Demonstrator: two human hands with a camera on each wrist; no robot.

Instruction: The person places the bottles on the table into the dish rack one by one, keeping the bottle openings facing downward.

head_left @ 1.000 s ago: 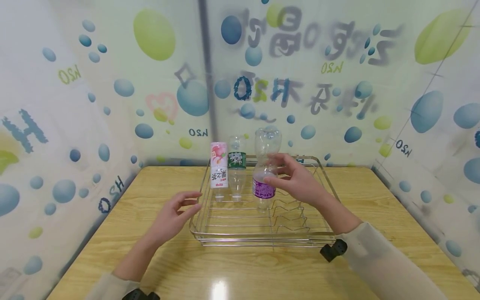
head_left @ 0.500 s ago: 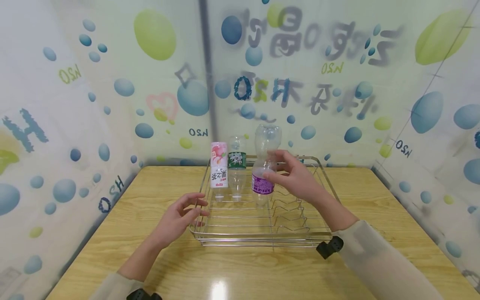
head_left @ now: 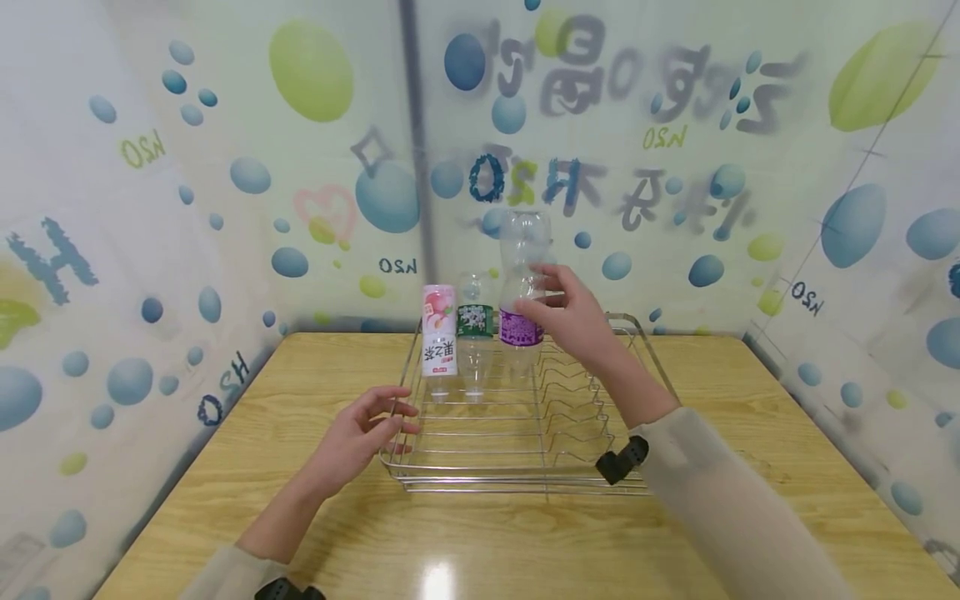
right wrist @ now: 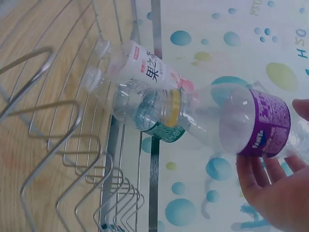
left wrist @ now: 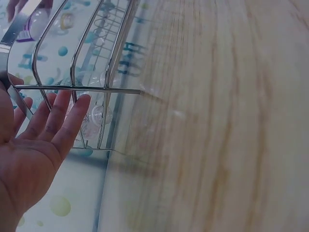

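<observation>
My right hand (head_left: 573,321) grips an upside-down clear Fanta bottle (head_left: 521,327) with a purple label, thumb in front and fingers behind. In the right wrist view, a yellow ring circles the neck of this bottle (right wrist: 270,125), which points toward the rack. The bottle is above the wire dish rack (head_left: 480,454), right of two others standing neck down in it: a green-labelled bottle (head_left: 475,321) and a pink-and-white-labelled bottle (head_left: 439,329). My left hand (head_left: 360,433) is at the rack's left side, its loosely extended fingers (left wrist: 72,121) against the wires.
The rack rests on a wooden table (head_left: 300,533). A row of bent wire dividers (head_left: 573,408) runs along its right half. A patterned curtain (head_left: 637,208) with blue and green spots hangs close behind, with more at both sides.
My right hand has lifted the Fanta bottle up and slightly left, away from the rack floor. My left hand has shifted slightly right, its fingers now reaching over the rack's left rim.
</observation>
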